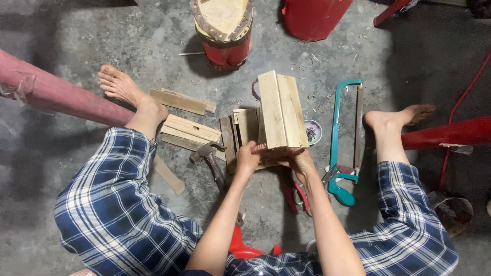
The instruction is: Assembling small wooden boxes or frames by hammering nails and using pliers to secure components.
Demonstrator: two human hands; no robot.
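We're seated on the concrete floor and both hands are on the wooden box, which stands up on its end between our knees. Our left hand is curled closed around the near lower corner of the box, fingers wrapped over the edge, with something reddish showing right at the fingertips that we can't make out. Our right hand is cupped closed under the opposite near corner, thumb on top.

A grip at both bottom corners is the way to keep an upright piece like this from twisting, so we judge the thing to do is hold the joined boards square and keep the seam facing up where we can see it. If it leans, the top end looks likely to tip away from us.

The hammer lies just beside the left hand, head pointing at the loose planks. The small dish of nails sits right behind the box on the right, touching its shadow. The teal hacksaw lies further right, near our right shin, and red-handled pliers rest under the right forearm.
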